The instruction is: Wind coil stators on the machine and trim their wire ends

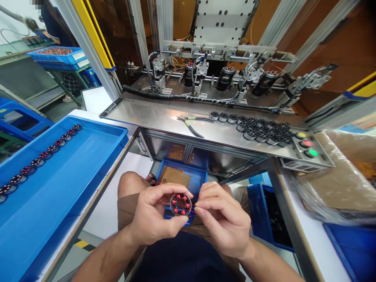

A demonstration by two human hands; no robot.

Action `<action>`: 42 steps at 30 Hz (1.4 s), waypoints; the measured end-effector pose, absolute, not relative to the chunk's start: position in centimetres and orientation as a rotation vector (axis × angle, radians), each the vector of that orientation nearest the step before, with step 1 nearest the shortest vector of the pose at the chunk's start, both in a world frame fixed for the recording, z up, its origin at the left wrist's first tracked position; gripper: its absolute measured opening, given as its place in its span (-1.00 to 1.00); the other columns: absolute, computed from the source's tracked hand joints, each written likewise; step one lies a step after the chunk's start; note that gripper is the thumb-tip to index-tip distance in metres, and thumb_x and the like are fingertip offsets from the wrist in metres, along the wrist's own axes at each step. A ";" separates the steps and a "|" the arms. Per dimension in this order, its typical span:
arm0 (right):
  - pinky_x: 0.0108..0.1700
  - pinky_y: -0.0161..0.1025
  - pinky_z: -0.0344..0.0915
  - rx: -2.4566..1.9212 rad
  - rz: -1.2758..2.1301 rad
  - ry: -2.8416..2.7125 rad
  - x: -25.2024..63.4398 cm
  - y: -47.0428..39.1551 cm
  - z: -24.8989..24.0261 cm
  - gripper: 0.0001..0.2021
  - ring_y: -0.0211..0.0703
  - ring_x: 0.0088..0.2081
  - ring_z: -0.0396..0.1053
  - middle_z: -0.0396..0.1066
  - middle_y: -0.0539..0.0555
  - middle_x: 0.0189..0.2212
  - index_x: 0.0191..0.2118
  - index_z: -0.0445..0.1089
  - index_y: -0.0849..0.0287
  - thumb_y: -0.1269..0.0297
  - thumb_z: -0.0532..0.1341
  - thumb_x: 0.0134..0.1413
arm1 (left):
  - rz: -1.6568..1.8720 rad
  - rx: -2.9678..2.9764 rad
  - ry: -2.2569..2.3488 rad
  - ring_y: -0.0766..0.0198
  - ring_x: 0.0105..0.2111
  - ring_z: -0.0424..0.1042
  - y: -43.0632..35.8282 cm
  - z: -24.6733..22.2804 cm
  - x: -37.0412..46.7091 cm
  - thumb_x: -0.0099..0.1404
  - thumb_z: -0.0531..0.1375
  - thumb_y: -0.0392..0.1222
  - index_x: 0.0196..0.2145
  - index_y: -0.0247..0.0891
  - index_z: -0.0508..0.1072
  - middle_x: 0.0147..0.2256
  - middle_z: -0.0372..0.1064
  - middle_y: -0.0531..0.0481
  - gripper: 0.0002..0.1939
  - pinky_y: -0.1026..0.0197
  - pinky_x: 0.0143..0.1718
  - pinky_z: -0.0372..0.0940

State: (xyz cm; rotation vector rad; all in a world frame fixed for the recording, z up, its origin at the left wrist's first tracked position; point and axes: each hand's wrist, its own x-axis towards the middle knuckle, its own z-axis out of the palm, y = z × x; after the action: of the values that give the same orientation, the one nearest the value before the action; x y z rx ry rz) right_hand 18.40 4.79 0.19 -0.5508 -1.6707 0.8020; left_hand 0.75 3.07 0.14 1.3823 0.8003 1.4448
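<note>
Between the thumb and fingers of my left hand (pixel 155 213) is a round motor stator (pixel 171 204), a dark ring with several red wire coils facing up. My right hand (pixel 221 215) is closed in a pinch at the stator's right side, on thin red wire (pixel 193 210) that runs out from it. Another loose red wire trails off on the left, by my left fingers. Both hands are above my lap. Below them is a blue bin (pixel 199 176) with a piece of cardboard (pixel 176 176) in it.
Ahead, a steel ledge (pixel 141 115) carries cutting pliers (pixel 190 123), many black stator cores (pixel 264 129) and a button panel (pixel 307 144). Wound stators (pixel 37 161) line a blue tray (pixel 67 168) at left. A machine (pixel 226 74) stands behind; a person (pixel 57 23) is at far left.
</note>
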 end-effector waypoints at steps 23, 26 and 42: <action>-0.20 -0.02 0.43 -0.400 0.819 -1.779 20.0 6.8 1.1 -0.59 -0.06 -0.20 0.40 0.43 0.13 -0.23 0.05 0.48 -0.07 0.19 0.42 0.05 | 1.297 1.107 0.697 0.17 -0.37 0.60 2.7 1.2 1.7 0.04 0.45 -0.24 -0.14 -0.22 0.61 -0.31 0.62 -0.14 -0.63 0.24 -0.32 0.48; -0.21 -0.03 0.42 -0.310 0.840 -1.825 20.0 7.1 1.5 -0.68 -0.09 -0.21 0.40 0.44 0.12 -0.22 -0.01 0.52 -0.07 0.18 0.40 0.08 | 1.266 1.096 0.681 0.14 -0.35 0.60 2.6 1.3 1.9 0.04 0.45 -0.17 -0.16 -0.23 0.62 -0.31 0.62 -0.16 -0.64 0.21 -0.29 0.49; -0.31 -0.06 0.40 -0.604 0.399 -1.591 18.3 3.6 0.5 -0.68 -0.14 -0.36 0.38 0.46 0.06 -0.37 -0.02 0.48 0.04 0.52 0.22 0.16 | 1.657 1.410 0.773 0.17 -0.10 0.56 2.5 1.1 3.1 0.02 0.45 -0.41 -0.05 -0.12 0.56 -0.13 0.58 -0.11 -0.49 0.26 -0.13 0.50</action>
State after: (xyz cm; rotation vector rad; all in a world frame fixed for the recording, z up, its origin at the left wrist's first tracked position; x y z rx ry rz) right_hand 18.29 3.58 0.53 -0.6038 -1.5907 0.3988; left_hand 3.06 2.50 1.09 1.4100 0.7731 1.6575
